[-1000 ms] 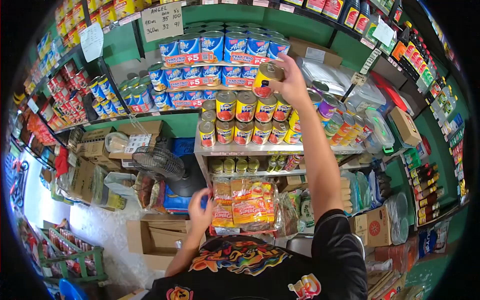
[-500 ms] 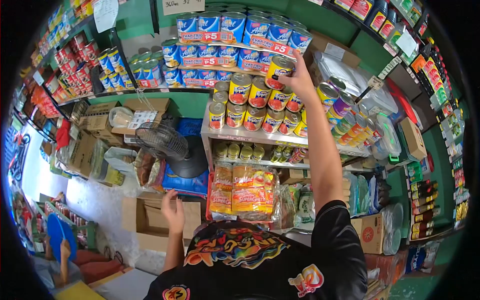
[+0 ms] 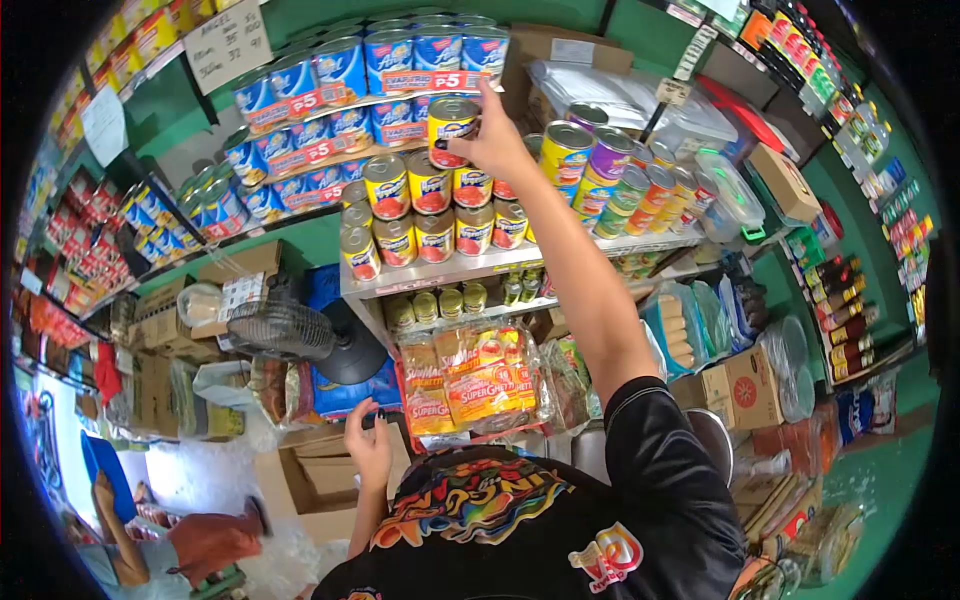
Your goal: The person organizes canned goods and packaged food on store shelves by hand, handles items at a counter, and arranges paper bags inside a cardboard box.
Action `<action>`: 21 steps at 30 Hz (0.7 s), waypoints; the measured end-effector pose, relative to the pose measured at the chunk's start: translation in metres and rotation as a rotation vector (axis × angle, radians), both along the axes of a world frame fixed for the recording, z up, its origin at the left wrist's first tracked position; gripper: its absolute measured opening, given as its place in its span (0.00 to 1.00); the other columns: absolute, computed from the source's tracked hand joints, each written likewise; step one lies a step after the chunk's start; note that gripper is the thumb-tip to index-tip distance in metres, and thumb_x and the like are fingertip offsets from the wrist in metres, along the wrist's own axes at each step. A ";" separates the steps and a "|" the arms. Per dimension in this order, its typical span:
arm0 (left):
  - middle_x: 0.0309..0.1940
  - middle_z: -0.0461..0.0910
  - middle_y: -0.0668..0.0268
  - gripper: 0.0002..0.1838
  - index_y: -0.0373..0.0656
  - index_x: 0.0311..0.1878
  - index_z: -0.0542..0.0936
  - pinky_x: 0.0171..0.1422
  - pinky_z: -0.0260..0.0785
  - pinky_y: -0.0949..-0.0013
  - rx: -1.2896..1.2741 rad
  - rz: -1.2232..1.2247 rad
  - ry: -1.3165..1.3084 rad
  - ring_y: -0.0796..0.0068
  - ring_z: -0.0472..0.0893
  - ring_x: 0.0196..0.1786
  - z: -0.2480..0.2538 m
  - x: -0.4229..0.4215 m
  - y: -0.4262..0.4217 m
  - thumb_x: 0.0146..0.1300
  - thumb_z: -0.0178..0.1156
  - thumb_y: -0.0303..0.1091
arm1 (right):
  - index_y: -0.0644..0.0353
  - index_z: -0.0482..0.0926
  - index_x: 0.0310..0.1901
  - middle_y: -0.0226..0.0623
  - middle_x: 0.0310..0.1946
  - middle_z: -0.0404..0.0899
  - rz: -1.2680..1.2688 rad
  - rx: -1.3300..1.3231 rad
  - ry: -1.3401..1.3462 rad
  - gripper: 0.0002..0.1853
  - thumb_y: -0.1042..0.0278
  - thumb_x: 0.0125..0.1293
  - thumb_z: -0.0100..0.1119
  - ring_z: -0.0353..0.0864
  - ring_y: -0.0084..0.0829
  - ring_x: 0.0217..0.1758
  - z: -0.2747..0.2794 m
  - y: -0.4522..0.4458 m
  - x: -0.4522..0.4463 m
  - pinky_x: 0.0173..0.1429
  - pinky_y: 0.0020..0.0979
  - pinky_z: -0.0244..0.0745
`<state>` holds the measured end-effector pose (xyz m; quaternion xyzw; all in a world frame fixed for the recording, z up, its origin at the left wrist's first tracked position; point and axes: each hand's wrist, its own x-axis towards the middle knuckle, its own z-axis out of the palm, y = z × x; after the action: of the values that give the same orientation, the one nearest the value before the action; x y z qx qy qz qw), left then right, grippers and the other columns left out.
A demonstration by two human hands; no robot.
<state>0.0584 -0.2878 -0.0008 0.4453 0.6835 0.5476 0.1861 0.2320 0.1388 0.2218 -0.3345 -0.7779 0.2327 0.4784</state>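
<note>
Blue-labelled milk cans (image 3: pixel 338 70) with red P5 strips rise in tiers at the back, and a handwritten price card (image 3: pixel 226 45) hangs at their upper left. Below, a dark fan (image 3: pixel 282 330) stands left of bagged spaghetti packs (image 3: pixel 490 385), and an open cardboard box (image 3: pixel 325 480) sits nearer. At right, a carton with a red emblem (image 3: pixel 743 390) stands near racked dark bottles (image 3: pixel 845 318). At lower left, another person (image 3: pixel 205 540) holds something blue (image 3: pixel 107 470).

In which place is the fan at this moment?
In the head view, the fan is left of the centre, to the left of the spaghetti packs and, in the picture, above and left of the person's left hand.
</note>
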 end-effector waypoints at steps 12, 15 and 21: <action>0.49 0.82 0.55 0.20 0.32 0.58 0.78 0.62 0.69 0.63 -0.005 0.000 -0.007 0.64 0.80 0.53 -0.007 -0.005 0.008 0.62 0.59 0.19 | 0.65 0.73 0.57 0.46 0.54 0.75 -0.412 0.124 0.455 0.24 0.76 0.58 0.65 0.75 0.43 0.58 -0.114 -0.143 0.063 0.61 0.39 0.71; 0.50 0.82 0.55 0.20 0.32 0.59 0.77 0.63 0.69 0.64 -0.018 -0.043 0.051 0.65 0.80 0.54 -0.004 -0.003 0.014 0.63 0.58 0.20 | 0.65 0.74 0.55 0.45 0.51 0.75 -0.563 -0.135 0.421 0.22 0.76 0.57 0.64 0.76 0.44 0.57 -0.189 -0.164 0.093 0.59 0.38 0.72; 0.50 0.83 0.56 0.20 0.34 0.59 0.77 0.63 0.69 0.64 -0.040 -0.127 0.115 0.67 0.80 0.54 0.002 0.013 0.029 0.63 0.58 0.20 | 0.64 0.77 0.52 0.39 0.47 0.73 -0.610 -0.127 0.153 0.18 0.80 0.59 0.64 0.78 0.31 0.45 -0.265 -0.216 0.151 0.49 0.29 0.75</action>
<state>0.0712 -0.2591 0.0007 0.5146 0.6744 0.4944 0.1895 0.3831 -0.0773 -0.0436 -0.5631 -0.5875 0.1512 0.5612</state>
